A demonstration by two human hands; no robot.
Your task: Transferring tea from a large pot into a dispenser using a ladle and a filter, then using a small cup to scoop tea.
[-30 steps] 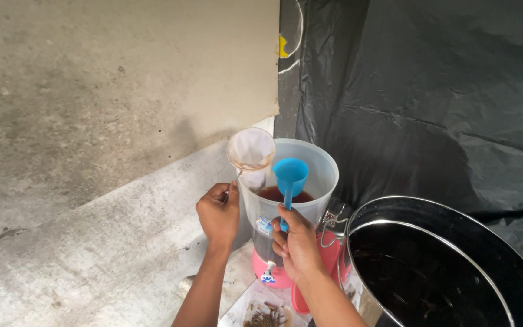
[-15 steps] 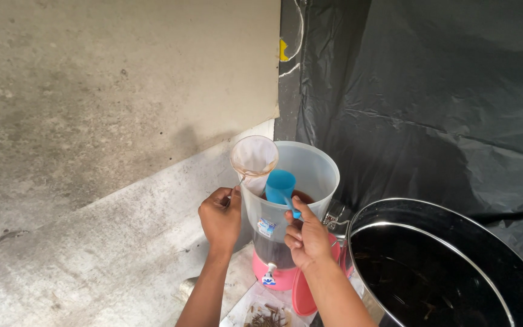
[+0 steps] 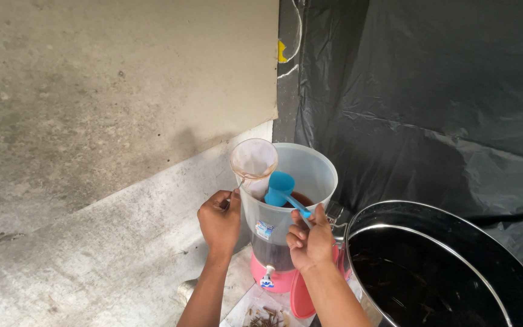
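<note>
At frame centre, the left hand (image 3: 219, 220) clamps a strainer (image 3: 253, 160) handle and the right hand (image 3: 310, 241) a blue ladle (image 3: 281, 188) over the clear jug (image 3: 310, 175).

Left hand (image 3: 219, 219): gripped the thin handle of a small round strainer (image 3: 253, 159), held tilted over the near-left rim of the dispenser.
Right hand (image 3: 311, 240): pinched the handle of a blue scoop (image 3: 279, 188), its bowl dipped inside the dispenser's mouth.
Dispenser (image 3: 316, 172): translucent, upright on a pink base (image 3: 272, 278) with a small tap; held dark reddish liquid.
Pot (image 3: 503, 260): large metal one at lower right, just beside the dispenser, filled with dark liquid.
Backdrop: grey concrete wall (image 3: 104, 91) on the left, black plastic sheet (image 3: 431, 91) on the right.
</note>
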